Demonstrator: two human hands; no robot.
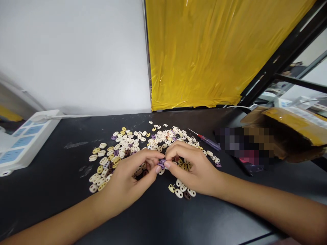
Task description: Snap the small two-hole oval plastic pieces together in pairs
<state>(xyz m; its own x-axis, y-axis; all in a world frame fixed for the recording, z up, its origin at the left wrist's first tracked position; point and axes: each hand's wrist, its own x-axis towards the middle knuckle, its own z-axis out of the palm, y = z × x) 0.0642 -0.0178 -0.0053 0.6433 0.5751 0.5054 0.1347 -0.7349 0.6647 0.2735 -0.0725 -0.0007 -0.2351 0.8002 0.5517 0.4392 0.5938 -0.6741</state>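
Observation:
Between the fingertips of both hands is a small purple oval piece with holes (161,163), like a two-hole button or link. My left hand (135,170) pinches its left side with thumb and forefinger. From the right, my right hand (190,165) grips it the same way, with its other fingers curled. Beneath and around the hands lie many loose two-hole oval pieces (102,161) in cream, yellow, purple and brown. A small group of them (179,193) lies in front of my right hand. My palms hide part of the pile.
A screwdriver (208,141) with a purple handle lies right of the pile. Further right are a dark, partly pixelated object (251,168) and an open cardboard box (301,136). A white power strip (28,139) stands at left. Behind the black table (51,200) rises a yellow-covered panel (196,54).

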